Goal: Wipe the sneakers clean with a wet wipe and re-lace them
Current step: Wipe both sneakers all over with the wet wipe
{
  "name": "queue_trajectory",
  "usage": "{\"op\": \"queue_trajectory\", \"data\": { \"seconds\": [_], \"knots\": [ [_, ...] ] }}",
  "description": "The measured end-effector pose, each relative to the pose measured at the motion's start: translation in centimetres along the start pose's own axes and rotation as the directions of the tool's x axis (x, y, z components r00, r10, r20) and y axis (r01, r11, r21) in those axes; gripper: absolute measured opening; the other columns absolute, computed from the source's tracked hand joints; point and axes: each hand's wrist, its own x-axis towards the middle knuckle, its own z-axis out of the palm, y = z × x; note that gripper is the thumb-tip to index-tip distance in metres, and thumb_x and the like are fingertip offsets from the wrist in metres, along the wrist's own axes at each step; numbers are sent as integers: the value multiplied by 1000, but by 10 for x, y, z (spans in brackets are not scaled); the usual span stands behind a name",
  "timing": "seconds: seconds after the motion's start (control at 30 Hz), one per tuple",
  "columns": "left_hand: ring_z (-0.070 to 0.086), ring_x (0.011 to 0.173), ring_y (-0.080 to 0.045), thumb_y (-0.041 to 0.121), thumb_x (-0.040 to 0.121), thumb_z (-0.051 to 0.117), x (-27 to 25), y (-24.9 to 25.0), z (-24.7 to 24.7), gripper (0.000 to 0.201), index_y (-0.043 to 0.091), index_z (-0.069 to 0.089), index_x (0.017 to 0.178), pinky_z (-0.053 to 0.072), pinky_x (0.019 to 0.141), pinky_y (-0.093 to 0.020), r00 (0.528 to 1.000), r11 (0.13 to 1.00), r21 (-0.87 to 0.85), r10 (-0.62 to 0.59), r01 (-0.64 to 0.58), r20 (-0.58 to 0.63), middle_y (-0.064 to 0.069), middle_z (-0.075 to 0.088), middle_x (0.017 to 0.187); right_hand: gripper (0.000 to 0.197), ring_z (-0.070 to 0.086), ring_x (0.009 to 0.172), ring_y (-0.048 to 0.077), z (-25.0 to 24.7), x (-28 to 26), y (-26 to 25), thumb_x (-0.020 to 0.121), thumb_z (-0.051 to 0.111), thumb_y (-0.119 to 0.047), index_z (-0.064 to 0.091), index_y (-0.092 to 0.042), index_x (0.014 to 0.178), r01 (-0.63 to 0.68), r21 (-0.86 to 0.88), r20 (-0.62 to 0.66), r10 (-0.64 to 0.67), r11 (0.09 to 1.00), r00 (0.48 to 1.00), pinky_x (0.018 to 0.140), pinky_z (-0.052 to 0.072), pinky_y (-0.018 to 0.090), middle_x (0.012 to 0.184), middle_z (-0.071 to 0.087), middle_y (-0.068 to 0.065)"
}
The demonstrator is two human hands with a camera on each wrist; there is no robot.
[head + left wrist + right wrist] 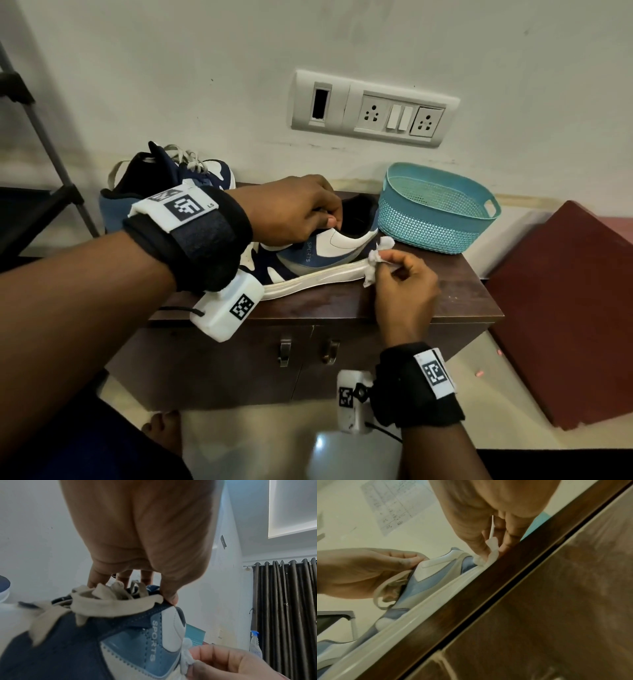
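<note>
wet wipe [376,257] in right hand [404,294] against sneaker [318,260] heel sole

Looks like a home room. Painted wall with switchboard [373,109], small wooden cabinet [455,301] on tiled floor [486,387], teal basket [435,219], dark curtains [283,615] on a rod, spray bottle [255,645] by them, recessed ceiling panel [293,507].

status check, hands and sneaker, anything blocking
Left hand grips near sneaker at collar. Right hand pinches wet wipe on sole's heel end. Teal basket close by, not blocking.
</note>
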Motion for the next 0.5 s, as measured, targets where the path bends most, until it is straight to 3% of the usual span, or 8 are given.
{"op": "queue_trajectory", "data": {
  "seconds": [0.03, 0.13, 0.2, 0.3, 0.37, 0.43, 0.5],
  "knots": [
    [56, 109, -17, 23, 103, 52, 0, 0, 0, 17, 27, 68, 107, 42, 103, -35, 1000, 1000, 1, 0, 0, -4, 3, 52, 127, 27, 68, 84, 10, 4, -4, -3, 86, 73, -9, 70, -35, 80, -9, 6, -2, 9, 1000, 1000, 85, 57, 42, 92, 72, -5],
    [57, 110, -18, 23, 103, 52, 1, -1, 1, 17, 27, 68, 107, 41, 103, -36, 1000, 1000, -2, 2, -2, -6, 2, 53, 126, 27, 68, 83, 6, 13, -34, -17, 86, 70, 2, 74, -24, 87, 105, 56, 126, -111, 993, 986, 76, 56, 21, 95, 68, -7],
    [57, 111, -18, 23, 103, 52, 1, -1, 1, 18, 27, 69, 107, 41, 103, -36, 1000, 1000, 2, 4, -3, -3, 2, 53, 127, 23, 68, 84, 5, 11, -40, -20, 86, 70, 5, 76, -18, 89, 145, 83, 197, -159, 986, 967, 74, 52, 12, 96, 67, -8],
    [56, 111, -18, 23, 103, 52, 0, 0, 0, 18, 27, 69, 108, 41, 103, -35, 1000, 1000, 8, -1, 1, -5, 1, 53, 127, 28, 67, 86, 4, 4, -15, -10, 85, 71, 1, 74, -26, 85, 81, 16, 74, -82, 997, 994, 77, 49, 9, 94, 68, -7],
    [55, 111, -18, 23, 103, 52, 1, 0, 1, 19, 26, 69, 110, 41, 103, -34, 1000, 1000, 12, -3, 3, -11, 1, 53, 127, 29, 67, 85, 7, 4, -7, -8, 85, 71, -2, 70, -32, 82, 17, -18, -9, -18, 1000, 1000, 79, 52, 16, 92, 69, -6],
    [55, 111, -18, 23, 103, 52, 1, -1, 1, 19, 26, 69, 110, 40, 102, -33, 1000, 1000, 12, -1, 2, -20, 1, 53, 127, 27, 68, 83, 6, 11, -19, -13, 86, 72, -2, 72, -29, 84, 40, -13, 36, -40, 999, 999, 77, 54, 18, 94, 69, -5],
    [55, 111, -18, 22, 103, 52, 0, 0, 1, 19, 26, 69, 110, 40, 101, -32, 1000, 1000, 4, -5, 6, -20, 0, 53, 126, 19, 68, 82, 3, 12, -34, -17, 86, 74, -2, 78, -20, 89, 117, 17, 146, -118, 993, 982, 75, 54, 13, 94, 69, -6]
  ]
}}
